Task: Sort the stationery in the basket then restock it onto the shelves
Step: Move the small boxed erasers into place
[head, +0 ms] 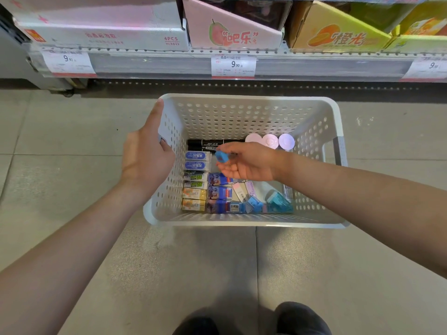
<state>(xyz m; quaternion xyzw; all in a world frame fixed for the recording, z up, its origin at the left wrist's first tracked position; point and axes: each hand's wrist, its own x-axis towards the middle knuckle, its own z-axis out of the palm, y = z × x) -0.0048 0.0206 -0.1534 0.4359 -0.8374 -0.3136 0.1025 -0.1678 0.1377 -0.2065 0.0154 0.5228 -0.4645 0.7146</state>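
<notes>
Pinching a small blue stationery piece (220,157) at its fingertips, the right hand (246,163) hovers palm-up inside the white perforated basket (242,112) — above boxed erasers (195,160) and black markers (208,144). The left hand (145,155) grips the basket's left rim.

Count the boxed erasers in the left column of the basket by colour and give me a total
Blue-and-white erasers: 2
Green erasers: 2
Orange erasers: 2
Total: 6
</notes>
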